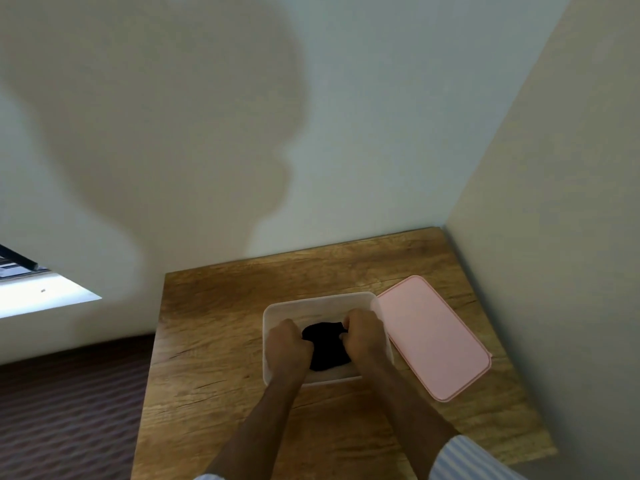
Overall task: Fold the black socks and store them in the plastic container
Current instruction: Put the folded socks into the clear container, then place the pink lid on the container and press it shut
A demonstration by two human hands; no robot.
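A clear plastic container [313,301] stands on the wooden table [225,341]. Inside it lies a bundle of black socks [327,344]. Both my hands reach down into the container. My left hand [287,346] grips the left side of the socks with curled fingers. My right hand [363,336] pinches the socks' upper right edge. The hands hide the socks' sides and the lower part of the container.
A pink lid [433,337] lies flat on the table just right of the container, touching its corner. Walls close the table in at the back and right. A dark patterned carpet [69,403] lies beyond the left edge.
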